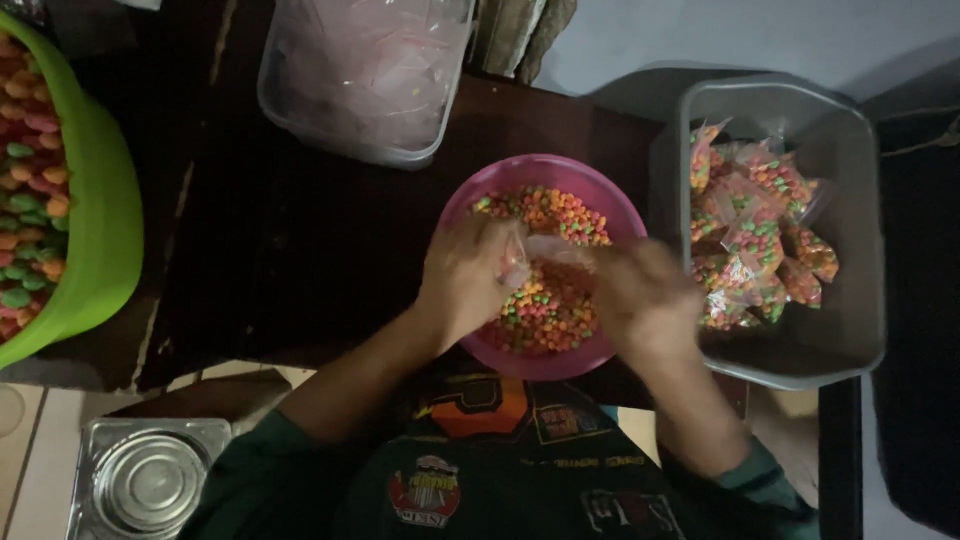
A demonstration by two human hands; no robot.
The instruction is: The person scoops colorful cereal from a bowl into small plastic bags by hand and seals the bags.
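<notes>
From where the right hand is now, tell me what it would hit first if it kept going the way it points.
The right hand points toward the left hand over the pink bowl. It would probably meet the small clear bag between them first, though blur hides the exact contact.

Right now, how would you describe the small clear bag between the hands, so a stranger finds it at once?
Find the pink bowl of coloured candy in the middle of the dark table. Above it, the left hand and right hand meet at a small clear bag. Unlike the filled bags in the grey tub, it looks nearly empty.
</notes>
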